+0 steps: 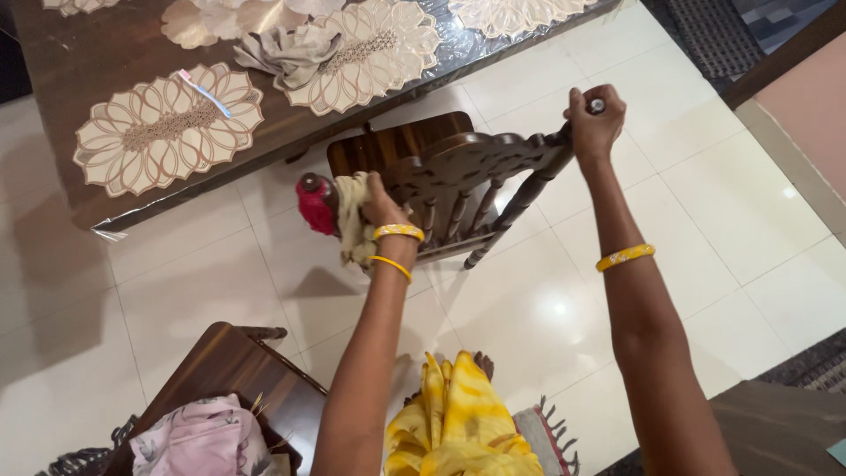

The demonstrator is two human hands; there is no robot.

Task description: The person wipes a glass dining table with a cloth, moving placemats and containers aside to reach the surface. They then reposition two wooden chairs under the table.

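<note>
A dark carved wooden chair (458,167) stands below me on the white tiled floor, its backrest facing me. My left hand (381,204) presses a cream and red cloth (339,216) against the left end of the backrest's top rail. My right hand (595,119) is closed around the right corner post of the backrest. Yellow bangles sit on both wrists.
A dark wooden table (97,62) with flower-shaped mats and a crumpled grey cloth (286,51) lies beyond the chair. Another chair (233,366) with pink fabric (198,441) on it stands at lower left. A dark rug (723,31) lies at upper right.
</note>
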